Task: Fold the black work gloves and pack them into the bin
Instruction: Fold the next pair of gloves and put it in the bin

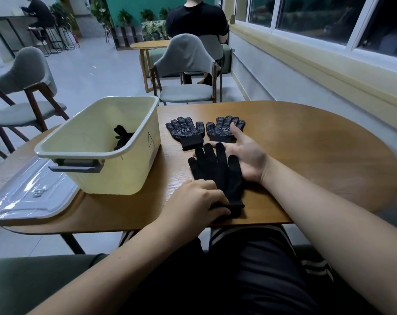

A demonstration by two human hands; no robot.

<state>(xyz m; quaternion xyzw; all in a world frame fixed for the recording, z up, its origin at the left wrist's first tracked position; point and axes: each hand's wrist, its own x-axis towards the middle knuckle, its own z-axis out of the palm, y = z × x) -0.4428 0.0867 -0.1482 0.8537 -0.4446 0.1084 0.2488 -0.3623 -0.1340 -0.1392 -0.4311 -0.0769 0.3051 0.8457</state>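
Note:
A plain black glove lies flat near the table's front edge, fingers pointing away from me. My left hand has its fingers curled over the glove's cuff and pins it down. My right hand lies palm up with its fingers slid under the glove's finger end. Behind them two black dotted gloves lie side by side, the left one and the right one. The cream plastic bin stands to the left and holds a black glove inside.
A clear plastic lid lies at the table's left front corner. The wooden table is oval. Grey chairs stand behind and to the left. A person in black sits with their back turned at another table beyond.

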